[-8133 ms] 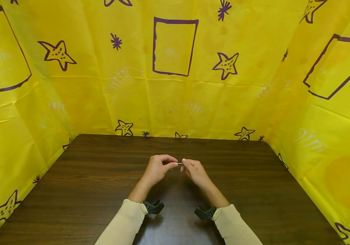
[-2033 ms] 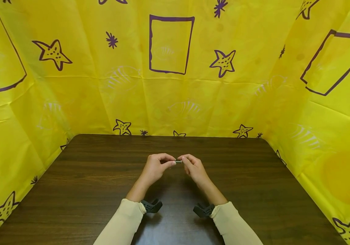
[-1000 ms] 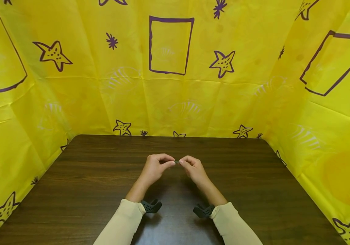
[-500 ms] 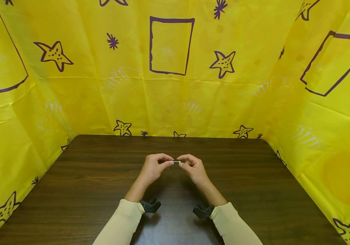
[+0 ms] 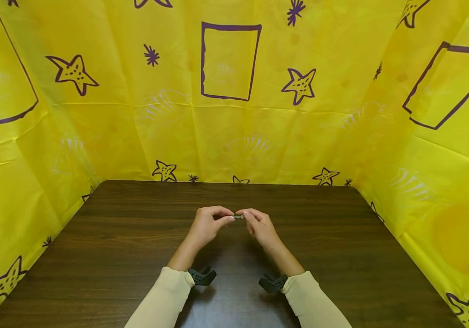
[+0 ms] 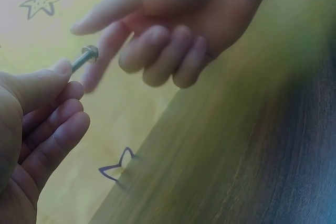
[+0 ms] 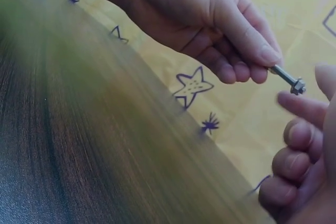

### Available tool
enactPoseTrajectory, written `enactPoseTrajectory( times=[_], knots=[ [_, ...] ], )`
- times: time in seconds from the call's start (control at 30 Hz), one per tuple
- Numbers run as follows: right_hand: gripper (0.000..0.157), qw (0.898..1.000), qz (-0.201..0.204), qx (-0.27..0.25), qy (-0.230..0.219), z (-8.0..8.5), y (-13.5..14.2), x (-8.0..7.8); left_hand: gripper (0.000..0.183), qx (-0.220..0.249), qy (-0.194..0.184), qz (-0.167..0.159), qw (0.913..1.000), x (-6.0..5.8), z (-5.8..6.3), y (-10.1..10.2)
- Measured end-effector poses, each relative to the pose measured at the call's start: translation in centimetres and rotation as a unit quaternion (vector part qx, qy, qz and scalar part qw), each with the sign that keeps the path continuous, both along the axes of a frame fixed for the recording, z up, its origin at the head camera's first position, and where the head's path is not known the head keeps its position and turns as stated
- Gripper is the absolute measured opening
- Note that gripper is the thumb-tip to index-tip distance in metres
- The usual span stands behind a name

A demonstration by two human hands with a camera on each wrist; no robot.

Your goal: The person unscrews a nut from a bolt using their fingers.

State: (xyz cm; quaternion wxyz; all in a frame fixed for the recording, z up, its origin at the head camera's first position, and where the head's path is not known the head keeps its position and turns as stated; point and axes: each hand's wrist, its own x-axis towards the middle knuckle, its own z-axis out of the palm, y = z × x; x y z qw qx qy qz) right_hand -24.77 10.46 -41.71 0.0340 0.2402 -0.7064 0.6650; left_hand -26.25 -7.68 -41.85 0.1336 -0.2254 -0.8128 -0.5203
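A small metal bolt lies level between the two hands, above the table. My left hand pinches its shank between thumb and index finger, hiding that end. At the bolt's free end sits a wider hex piece; whether it is a nut or the head I cannot tell. Around that end, my right hand keeps thumb and index finger extended and apart, with its other fingers curled in. The left wrist view shows the bolt with the right index finger just behind or beside it; contact is unclear.
Below the hands spreads a dark wood-grain table. Yellow cloth with starfish and frame drawings hangs along the back and both sides. Each wrist wears a dark strap mount over a pale sleeve.
Over the last second the right thumb and index finger go from pinching the hex end to standing apart, the thumb shifting over it. The left hand keeps its pinch, almost still.
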Motion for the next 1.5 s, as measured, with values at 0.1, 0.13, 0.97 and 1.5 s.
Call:
enactPoseTrajectory(
  times=[0.1, 0.13, 0.97, 1.5],
  knots=[
    [0.037, 0.999, 0.0, 0.027, -0.028, 0.1, 0.0, 0.1, 0.006, 0.001, -0.003, -0.002, 1.0, 0.1, 0.1, 0.2],
    [0.04, 0.999, -0.001, 0.032, -0.038, 0.1, 0.0, 0.1, 0.006, 0.001, -0.002, -0.003, 1.0, 0.2, 0.1, 0.2],
    [0.016, 0.999, 0.014, -0.007, -0.046, -0.1, 0.0, 0.0, 0.009, 0.003, -0.002, 0.001, 1.0, 0.1, 0.2, 0.0],
    [0.017, 0.998, 0.007, -0.057, -0.022, -1.7, 0.2, -0.9, 0.005, 0.005, 0.003, 0.004, 1.0, 0.0, 0.2, -0.1]
  ],
)
